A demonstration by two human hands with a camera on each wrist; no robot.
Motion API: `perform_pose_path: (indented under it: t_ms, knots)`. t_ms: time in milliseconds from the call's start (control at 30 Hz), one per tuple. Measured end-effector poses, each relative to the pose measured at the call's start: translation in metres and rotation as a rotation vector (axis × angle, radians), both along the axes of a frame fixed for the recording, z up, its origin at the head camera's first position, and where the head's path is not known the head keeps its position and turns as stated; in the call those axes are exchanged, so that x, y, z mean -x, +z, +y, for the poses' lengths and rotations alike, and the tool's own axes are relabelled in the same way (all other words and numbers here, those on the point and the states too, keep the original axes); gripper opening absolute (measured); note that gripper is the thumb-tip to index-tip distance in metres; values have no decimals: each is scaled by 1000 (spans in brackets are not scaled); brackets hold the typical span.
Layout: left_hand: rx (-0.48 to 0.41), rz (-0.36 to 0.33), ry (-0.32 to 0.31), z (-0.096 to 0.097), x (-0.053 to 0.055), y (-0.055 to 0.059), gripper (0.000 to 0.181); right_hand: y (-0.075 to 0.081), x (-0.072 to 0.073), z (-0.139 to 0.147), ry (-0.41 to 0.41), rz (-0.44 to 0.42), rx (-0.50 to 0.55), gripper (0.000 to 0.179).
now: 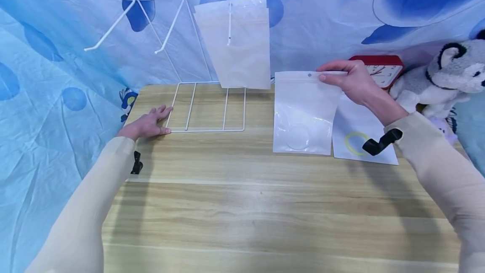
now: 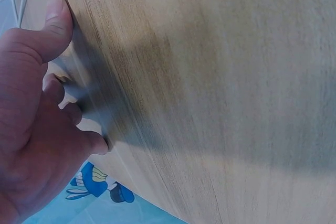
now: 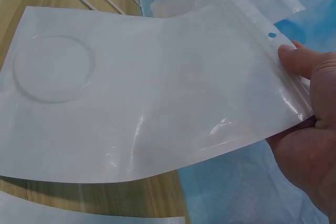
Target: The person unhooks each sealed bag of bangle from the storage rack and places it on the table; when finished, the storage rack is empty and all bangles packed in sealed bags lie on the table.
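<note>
Head view: white plastic pouches hang from the white-wire rack; two seemingly remain. Right hand pinches one pouch; left hand, uncurled, touches the rack.

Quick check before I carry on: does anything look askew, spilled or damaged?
Slightly: the hanging bags on the white rack overlap unevenly, their top edges out of line. No spill or damage shows.

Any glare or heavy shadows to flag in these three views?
Head: pale sheen on the table, dark shadows beside both sleeves, highlights on the held white bag; left wrist: broad soft shadow across the wood near the left hand; right wrist: small glints on the bag's film.
</note>
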State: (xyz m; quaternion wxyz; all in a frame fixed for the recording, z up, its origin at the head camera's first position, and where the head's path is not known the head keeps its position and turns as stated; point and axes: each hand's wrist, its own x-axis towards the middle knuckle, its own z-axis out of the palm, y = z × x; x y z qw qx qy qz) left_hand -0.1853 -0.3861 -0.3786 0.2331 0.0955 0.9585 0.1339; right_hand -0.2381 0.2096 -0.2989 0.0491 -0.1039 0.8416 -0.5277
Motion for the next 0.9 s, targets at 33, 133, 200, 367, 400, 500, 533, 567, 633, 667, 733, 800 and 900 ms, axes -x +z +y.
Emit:
perform_pose_path:
  t_ms: [33, 133, 200, 367, 400, 500, 533, 567, 633, 667, 733, 800, 900]
  knots:
    - [0, 0, 0, 0, 0, 0, 87, -2, 2, 0, -1, -6, -3, 29]
    - [-1, -1, 4, 0, 0, 0, 87, -8, 6, -2, 1, -15, -10, 29]
    - [-2, -4, 9, 0, -1, 0, 87, -12, 9, -3, 0, -18, -12, 28]
    - [-10, -22, 18, 0, -1, -1, 88, -24, 15, -5, -5, -36, 22, 26]
    - [-14, -22, 16, -1, -1, -1, 88, -26, 16, -5, -5, -35, 30, 26]
    - [-19, -22, 9, -1, 0, -1, 88, -32, 20, -6, -5, -45, 43, 26]
    - [-20, -23, 7, -1, 0, -1, 88, -33, 21, -6, -8, -49, 45, 26]
    - [-22, -23, 6, -1, 0, -1, 89, -35, 22, -6, -11, -55, 47, 26]
    - [-24, -22, 5, -1, 0, -1, 89, -38, 24, -7, -16, -64, 54, 26]
    - [-25, -22, 6, -1, 0, -1, 88, -39, 25, -7, -17, -64, 59, 26]
    - [-26, -22, 9, -1, 1, -1, 88, -43, 27, -7, -18, -65, 72, 26]
    - [-28, -22, 13, -1, 1, -1, 88, -46, 29, -7, -16, -64, 79, 26]
    - [-28, -20, 18, -1, 0, -1, 88, -49, 32, -7, -14, -76, 60, 28]
